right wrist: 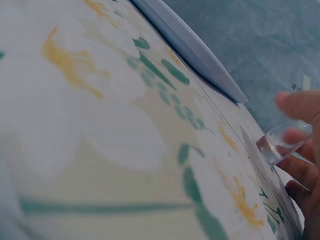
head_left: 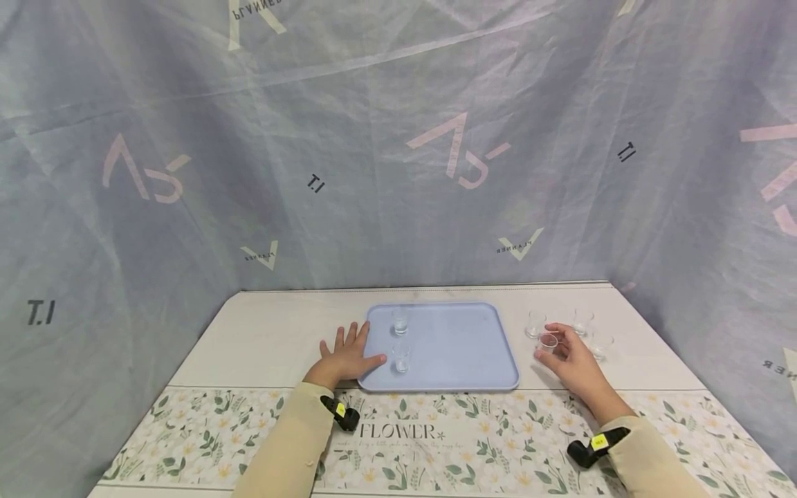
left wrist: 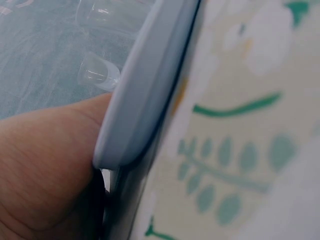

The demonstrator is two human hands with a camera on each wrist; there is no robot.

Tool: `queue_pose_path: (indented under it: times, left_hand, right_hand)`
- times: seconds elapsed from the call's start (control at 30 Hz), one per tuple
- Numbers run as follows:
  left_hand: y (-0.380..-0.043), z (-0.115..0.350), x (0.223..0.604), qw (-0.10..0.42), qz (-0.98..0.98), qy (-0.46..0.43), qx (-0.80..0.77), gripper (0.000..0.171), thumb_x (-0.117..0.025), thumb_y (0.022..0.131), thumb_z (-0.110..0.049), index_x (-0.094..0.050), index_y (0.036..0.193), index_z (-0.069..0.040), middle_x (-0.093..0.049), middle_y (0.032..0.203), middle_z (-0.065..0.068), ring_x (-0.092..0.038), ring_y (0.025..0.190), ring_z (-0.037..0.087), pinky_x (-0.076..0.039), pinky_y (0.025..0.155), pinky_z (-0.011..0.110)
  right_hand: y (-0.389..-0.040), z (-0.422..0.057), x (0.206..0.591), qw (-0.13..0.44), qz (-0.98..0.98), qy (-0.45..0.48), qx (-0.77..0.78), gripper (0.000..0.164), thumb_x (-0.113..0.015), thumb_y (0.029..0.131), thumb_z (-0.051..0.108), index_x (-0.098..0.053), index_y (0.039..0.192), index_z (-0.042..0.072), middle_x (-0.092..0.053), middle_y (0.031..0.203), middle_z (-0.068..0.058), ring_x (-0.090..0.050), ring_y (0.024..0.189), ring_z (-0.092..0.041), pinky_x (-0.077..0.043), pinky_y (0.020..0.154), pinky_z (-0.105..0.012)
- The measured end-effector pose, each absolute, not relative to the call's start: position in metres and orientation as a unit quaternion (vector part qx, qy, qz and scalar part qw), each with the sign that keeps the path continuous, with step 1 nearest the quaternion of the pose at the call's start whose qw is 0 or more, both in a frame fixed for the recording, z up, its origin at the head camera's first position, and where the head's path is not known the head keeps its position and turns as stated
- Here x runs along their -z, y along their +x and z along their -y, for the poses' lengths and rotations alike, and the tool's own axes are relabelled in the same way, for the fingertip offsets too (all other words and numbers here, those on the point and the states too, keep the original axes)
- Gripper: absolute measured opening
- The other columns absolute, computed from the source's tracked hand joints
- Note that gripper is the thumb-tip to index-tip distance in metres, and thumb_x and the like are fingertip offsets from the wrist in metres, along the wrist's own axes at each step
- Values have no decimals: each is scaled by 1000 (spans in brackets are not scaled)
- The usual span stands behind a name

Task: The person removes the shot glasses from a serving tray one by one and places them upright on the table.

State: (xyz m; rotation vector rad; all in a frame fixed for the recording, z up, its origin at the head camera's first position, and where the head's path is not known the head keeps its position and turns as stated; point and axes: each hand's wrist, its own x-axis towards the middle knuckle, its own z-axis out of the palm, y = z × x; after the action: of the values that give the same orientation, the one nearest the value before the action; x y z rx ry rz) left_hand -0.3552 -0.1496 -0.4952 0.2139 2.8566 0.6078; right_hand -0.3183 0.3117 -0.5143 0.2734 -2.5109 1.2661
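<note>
My left hand (head_left: 346,360) rests at the left edge of a light blue tray (head_left: 461,349), its fingers spread and its thumb lying over the rim. Close to that thumb stands a small clear shot glass (head_left: 402,361), with another shot glass (head_left: 400,324) behind it on the tray. To the right of the tray, my right hand (head_left: 574,365) holds a shot glass (right wrist: 272,150) between thumb and fingers, low over the table. Around this hand stand three more shot glasses, one just behind it (head_left: 534,325) and two to its right, the farther one (head_left: 584,321) near the back.
The white table (head_left: 280,332) has a floral cloth strip (head_left: 205,429) along its front, printed with the word FLOWER. A grey printed curtain (head_left: 373,207) encloses the table at the back and on both sides.
</note>
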Motion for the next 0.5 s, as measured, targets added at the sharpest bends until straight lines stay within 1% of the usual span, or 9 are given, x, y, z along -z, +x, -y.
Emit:
queue_pose_path:
  times: [0.07, 0.1, 0.13, 0.2, 0.27, 0.33, 0.37, 0.4, 0.5]
  left_hand:
    - [-355, 149, 495, 106, -969, 74, -212, 95, -52, 95, -64, -9, 165, -15, -2, 169, 18, 8, 154, 42, 13, 112, 71]
    - [-354, 149, 495, 106, -969, 74, -212, 96, -52, 95, -64, -10, 165, -14, -3, 169, 18, 8, 154, 42, 13, 112, 71]
    - [-354, 149, 496, 107, -969, 74, -212, 96, -52, 95, -64, -10, 165, -14, -3, 169, 18, 8, 154, 42, 13, 112, 71]
    - [-354, 149, 495, 107, -969, 74, -212, 96, -53, 95, -65, -10, 164, -14, -3, 169, 18, 8, 154, 42, 13, 112, 71]
    - [-354, 149, 495, 103, -970, 72, -207, 95, -54, 95, -63, -11, 164, -14, -4, 169, 18, 6, 154, 42, 11, 112, 72]
    - [-354, 149, 495, 102, -971, 71, -203, 94, -54, 96, -62, -11, 165, -14, -4, 169, 18, 6, 154, 42, 10, 113, 72]
    - [-354, 149, 495, 102, -972, 71, -201, 95, -54, 96, -63, -10, 165, -15, -4, 169, 18, 6, 154, 42, 9, 113, 72]
    - [-354, 149, 495, 102, -972, 71, -199, 95, -54, 96, -63, -10, 165, -15, -4, 169, 18, 5, 154, 43, 8, 112, 73]
    - [-353, 149, 494, 99, -973, 72, -196, 95, -54, 96, -62, -11, 165, -15, -5, 169, 19, 4, 154, 44, 6, 112, 74]
  right_hand:
    - [-318, -311, 512, 175, 871, 97, -448, 57, -73, 95, 14, -43, 141, -2, -62, 125, -24, -55, 105, 0, -40, 88, -8]
    - [-318, -310, 509, 186, 869, 93, -449, 57, -73, 95, 15, -43, 141, -3, -62, 125, -23, -55, 106, -2, -39, 90, -9]
    - [-318, -308, 507, 198, 867, 90, -449, 57, -72, 95, 16, -43, 141, -3, -62, 124, -23, -56, 107, -6, -41, 93, -13]
    - [-319, -305, 501, 216, 863, 79, -450, 56, -71, 96, 18, -44, 140, -3, -61, 124, -22, -56, 112, -16, -42, 99, -25]
    - [-320, -301, 494, 225, 862, 67, -449, 55, -70, 98, 21, -44, 140, -2, -60, 125, -20, -56, 114, -26, -43, 99, -40]
    - [-322, -296, 488, 234, 862, 58, -446, 54, -69, 98, 23, -44, 140, -1, -60, 126, -19, -56, 116, -30, -42, 98, -49]
    - [-323, -294, 485, 239, 860, 55, -448, 54, -69, 98, 23, -45, 140, 0, -60, 126, -18, -56, 116, -31, -42, 98, -50]
    - [-325, -291, 482, 243, 858, 54, -450, 53, -70, 97, 22, -46, 139, 1, -60, 126, -18, -56, 116, -31, -43, 99, -47]
    - [-329, -281, 472, 256, 850, 59, -457, 51, -71, 97, 20, -48, 138, 1, -61, 126, -17, -57, 116, -31, -42, 99, -30]
